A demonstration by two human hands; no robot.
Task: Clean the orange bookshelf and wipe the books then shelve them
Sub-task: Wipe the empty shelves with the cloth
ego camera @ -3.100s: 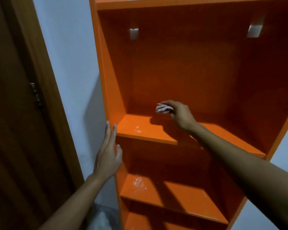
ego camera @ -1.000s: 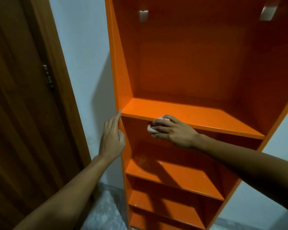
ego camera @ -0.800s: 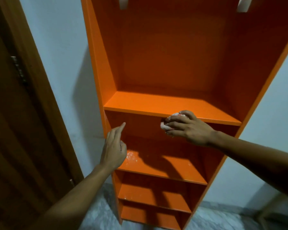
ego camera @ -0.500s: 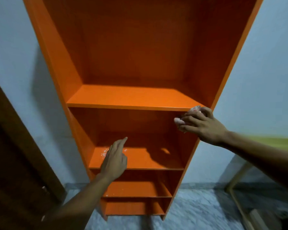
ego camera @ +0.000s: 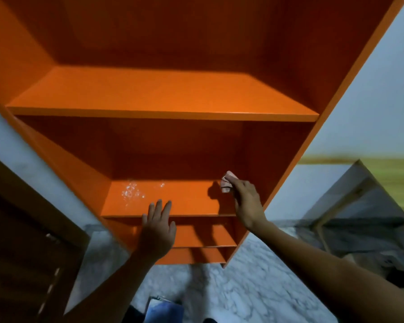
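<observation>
Straight ahead in the head view, the orange bookshelf point(ego camera: 163, 96) fills most of the frame, its side panels flaring toward 10 and 2 o'clock under the wide lens. No books show on any of its boards. One broad shelf board runs across the upper middle. Below it sits a second shelf point(ego camera: 173, 199), bright orange, with a patch of pale specks point(ego camera: 132, 191) near its back left corner, at about 9 o'clock from frame centre. Two more boards stack beneath, toward 6 o'clock.

At the right end of that second shelf, around 4 o'clock from centre, the right hand point(ego camera: 246, 201) reaches in with its fingers curled round a small crumpled pinkish cloth point(ego camera: 226, 183). The cloth pokes out above the knuckles and lies close to the inner right wall, casting a dark shadow to its left on the board. Whether the cloth touches the board or the wall I cannot tell.

The left hand point(ego camera: 158, 226) is at about 6 o'clock, fingers straight and slightly spread, holding nothing. Its fingertips overlap the front edge of the second shelf; actual contact is not clear.

Beyond the bookshelf, a pale wall point(ego camera: 371, 89) shows at 2 o'clock, a dark wooden door point(ego camera: 21, 252) at 8 o'clock, and marbled grey floor point(ego camera: 243, 287) at 5 o'clock. A blue object point(ego camera: 163, 310), blurred, lies at the bottom edge.
</observation>
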